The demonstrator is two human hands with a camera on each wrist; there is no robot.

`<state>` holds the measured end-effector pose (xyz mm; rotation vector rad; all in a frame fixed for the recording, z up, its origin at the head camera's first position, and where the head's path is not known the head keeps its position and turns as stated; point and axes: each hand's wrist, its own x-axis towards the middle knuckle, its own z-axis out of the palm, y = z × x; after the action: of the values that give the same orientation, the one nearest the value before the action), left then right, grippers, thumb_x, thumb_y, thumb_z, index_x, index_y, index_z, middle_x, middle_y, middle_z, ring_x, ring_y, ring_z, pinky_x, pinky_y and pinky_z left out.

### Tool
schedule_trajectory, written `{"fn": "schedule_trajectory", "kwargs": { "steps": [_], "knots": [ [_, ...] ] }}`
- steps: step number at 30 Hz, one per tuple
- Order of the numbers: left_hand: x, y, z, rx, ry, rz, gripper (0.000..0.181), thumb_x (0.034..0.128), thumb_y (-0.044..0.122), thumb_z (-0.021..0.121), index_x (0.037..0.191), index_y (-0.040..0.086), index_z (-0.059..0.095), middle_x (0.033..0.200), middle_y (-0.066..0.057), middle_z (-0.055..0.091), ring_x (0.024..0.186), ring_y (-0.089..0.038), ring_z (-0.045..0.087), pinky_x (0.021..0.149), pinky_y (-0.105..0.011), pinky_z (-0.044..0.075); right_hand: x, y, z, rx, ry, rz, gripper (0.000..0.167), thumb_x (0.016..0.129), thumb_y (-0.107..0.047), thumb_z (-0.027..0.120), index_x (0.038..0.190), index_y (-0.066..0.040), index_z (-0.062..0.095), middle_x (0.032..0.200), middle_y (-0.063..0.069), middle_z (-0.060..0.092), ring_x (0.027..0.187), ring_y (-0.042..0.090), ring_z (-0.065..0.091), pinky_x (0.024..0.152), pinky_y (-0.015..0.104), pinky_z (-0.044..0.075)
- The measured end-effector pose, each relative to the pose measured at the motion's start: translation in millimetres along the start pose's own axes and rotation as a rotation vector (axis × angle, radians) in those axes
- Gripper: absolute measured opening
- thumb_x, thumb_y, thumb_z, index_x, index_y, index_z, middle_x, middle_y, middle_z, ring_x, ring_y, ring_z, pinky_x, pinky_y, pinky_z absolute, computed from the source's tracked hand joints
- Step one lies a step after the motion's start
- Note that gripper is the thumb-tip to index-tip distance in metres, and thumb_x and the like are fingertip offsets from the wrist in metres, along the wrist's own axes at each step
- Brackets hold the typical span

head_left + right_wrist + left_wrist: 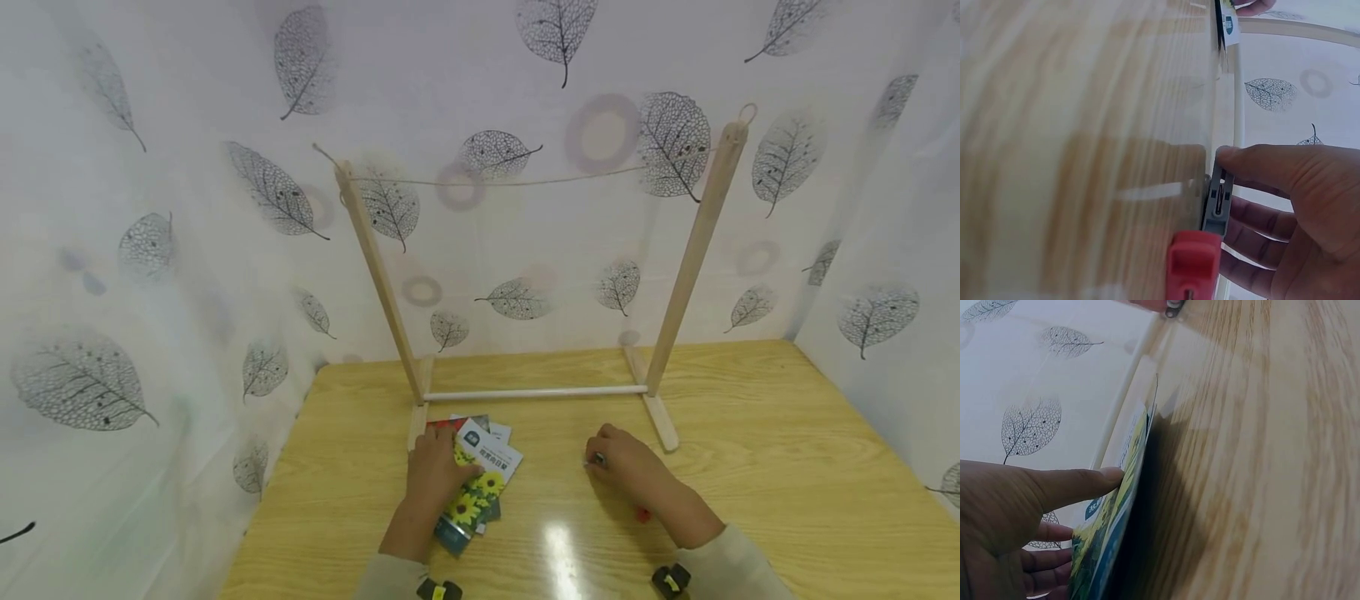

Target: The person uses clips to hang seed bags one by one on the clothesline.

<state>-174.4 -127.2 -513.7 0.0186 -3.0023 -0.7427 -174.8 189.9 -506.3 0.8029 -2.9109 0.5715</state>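
A small fanned pile of seed packets [487, 492], the top one printed with yellow sunflowers, is at the left-hand upright of a wooden stand. My left hand [435, 471] grips the pile by its left side. In the left wrist view its thumb [1085, 486] presses on the printed face, with the other fingers at the edge. To the right, my right hand [633, 467] pinches a grey clothespin [1217, 200] just at the tabletop. A red clothespin [1192, 265] lies beside it, close under the hand; in the head view the wrist partly hides it.
Behind both hands stands the wooden stand, with a left post [382, 283], a right post [697, 258] and a white bar [532, 392] low between them. A thin string [510, 183] spans the post tops. Leaf-patterned sheeting [480, 83] surrounds the wood-grain table [787, 467].
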Motion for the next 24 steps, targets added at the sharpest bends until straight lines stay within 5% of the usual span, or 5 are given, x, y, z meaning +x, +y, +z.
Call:
{"fn": "schedule_trajectory", "kwargs": {
  "steps": [16,24],
  "knots": [
    [3.1,-1.4,3.5,-0.084,-0.012,-0.001,0.080,0.0728,0.036,0.091,0.135,0.003,0.053,0.124,-0.019,0.061,0.117,-0.039,0.059,0.100,-0.065,0.046,1.9,-3.6,-1.4,-0.022,-0.014,0.026,0.012,0.086,-0.014,0.079,0.090,-0.014,0.068,0.088,-0.004,0.061,0.076,0.009,0.058,0.065,0.024,0.051],
    [4.9,-1.1,3.7,-0.168,-0.028,-0.029,0.069,0.0798,0.026,0.086,0.137,0.004,0.053,0.121,-0.017,0.057,0.103,-0.028,0.060,0.089,-0.049,0.054,4.5,-4.2,-2.6,-0.046,0.017,0.010,0.013,0.084,-0.012,0.081,0.090,-0.010,0.069,0.086,-0.002,0.060,0.074,0.011,0.058,0.065,0.024,0.052]
  ]
}}
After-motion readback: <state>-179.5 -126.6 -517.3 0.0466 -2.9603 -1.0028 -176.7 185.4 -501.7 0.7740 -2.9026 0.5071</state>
